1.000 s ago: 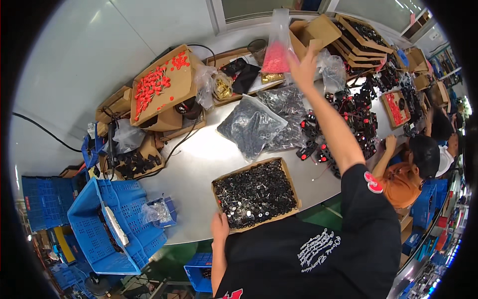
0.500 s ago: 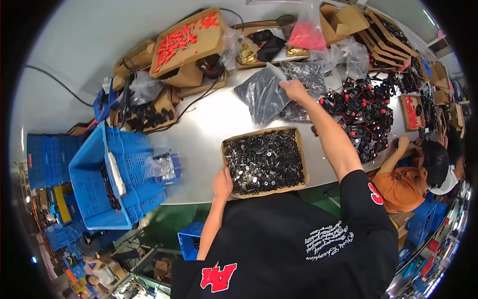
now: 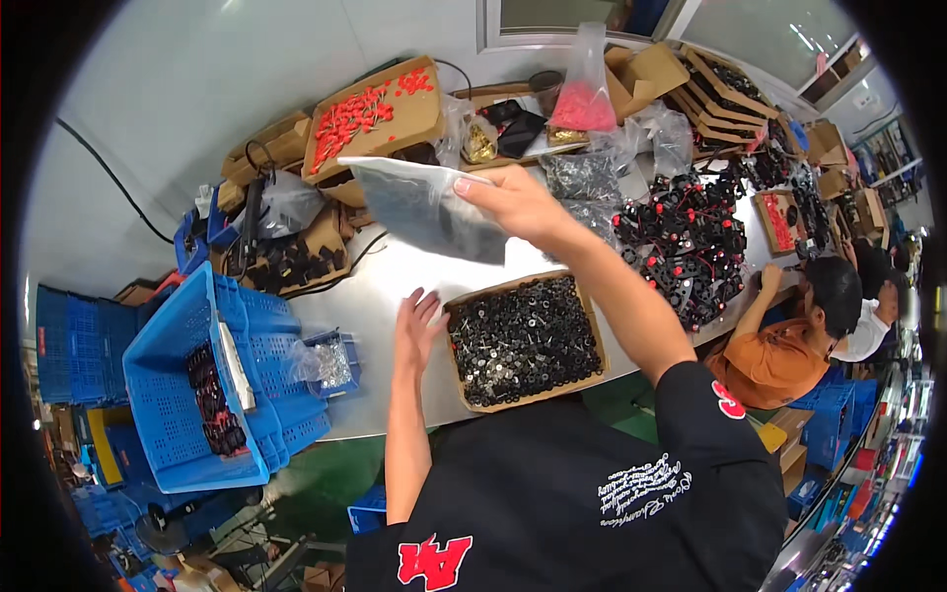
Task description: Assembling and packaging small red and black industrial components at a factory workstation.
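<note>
My right hand (image 3: 515, 202) grips the edge of a clear plastic bag (image 3: 424, 212) with dark contents, lifted above the table. Its fingers are closed on the bag's upper right edge. Below and to the left, my left hand (image 3: 418, 331) has its fingers spread and holds nothing. It is just left of a shallow cardboard tray (image 3: 600, 373) filled with small black round parts (image 3: 538, 335) and some shiny metal screws and washers. The bag hangs over the table beyond the tray, apart from my left hand.
A blue crate (image 3: 276, 345) stands at the left, beside a small blue bin (image 3: 340, 380) with bagged parts. Black and red assemblies (image 3: 691, 242) cover the right side. Cardboard with red pieces (image 3: 409, 123) stands at the back. A person in orange (image 3: 774, 355) sits to the right.
My right hand has lifted the bag off the table and carried it left, nearer to me. My left hand has let go of the tray's left edge and opened.
</note>
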The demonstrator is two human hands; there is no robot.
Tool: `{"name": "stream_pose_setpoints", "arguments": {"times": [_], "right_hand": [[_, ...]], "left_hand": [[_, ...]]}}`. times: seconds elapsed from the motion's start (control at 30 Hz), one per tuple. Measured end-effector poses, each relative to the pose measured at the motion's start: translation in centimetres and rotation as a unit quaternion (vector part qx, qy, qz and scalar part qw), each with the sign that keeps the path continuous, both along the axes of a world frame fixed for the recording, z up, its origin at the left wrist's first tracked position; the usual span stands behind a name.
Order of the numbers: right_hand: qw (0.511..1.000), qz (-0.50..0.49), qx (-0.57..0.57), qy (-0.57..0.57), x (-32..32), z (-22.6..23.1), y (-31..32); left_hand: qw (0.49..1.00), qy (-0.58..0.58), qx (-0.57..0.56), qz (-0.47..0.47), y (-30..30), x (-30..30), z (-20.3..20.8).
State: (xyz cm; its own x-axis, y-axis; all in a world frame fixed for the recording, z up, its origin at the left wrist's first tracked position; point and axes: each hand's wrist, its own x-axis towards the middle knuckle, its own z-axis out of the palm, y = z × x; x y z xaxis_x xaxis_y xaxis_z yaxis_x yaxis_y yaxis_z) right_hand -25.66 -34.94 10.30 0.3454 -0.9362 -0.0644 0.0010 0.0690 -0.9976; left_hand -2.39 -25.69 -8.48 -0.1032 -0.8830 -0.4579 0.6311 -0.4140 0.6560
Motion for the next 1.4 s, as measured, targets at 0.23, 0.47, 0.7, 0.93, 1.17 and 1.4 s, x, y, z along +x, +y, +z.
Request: {"name": "stream_pose_setpoints", "arguments": {"times": [0.23, 0.47, 0.7, 0.93, 1.17, 1.4], "right_hand": [[0.997, -0.002, 0.08, -0.017, -3.5, -9.2, 1.0], [0.726, -0.254, 0.212, 0.602, -16.0, -19.0, -1.4], [0.813, -0.308, 0.289, 0.4, -19.6, -21.1, -2.1], [0.875, -0.384, 0.141, 0.259, -21.0, -23.4, 0.4], [0.887, -0.405, 0.121, 0.185, -20.8, -23.3, 1.3], [0.898, -0.404, 0.164, 0.053, -25.8, -18.0, 0.1]], "left_hand": [[0.98, 0.166, -0.084, 0.069, 0.3, -0.3, 1.4], [0.989, 0.125, -0.057, 0.046, 4.3, 1.8, -2.5], [0.987, 0.155, 0.006, 0.046, 4.7, -0.6, -3.9], [0.989, 0.135, 0.006, 0.063, 4.2, -2.9, -3.0], [0.992, 0.123, 0.034, 0.017, 3.9, -3.9, -3.3], [0.995, 0.067, 0.071, -0.001, 4.8, -4.0, -2.9]]}}
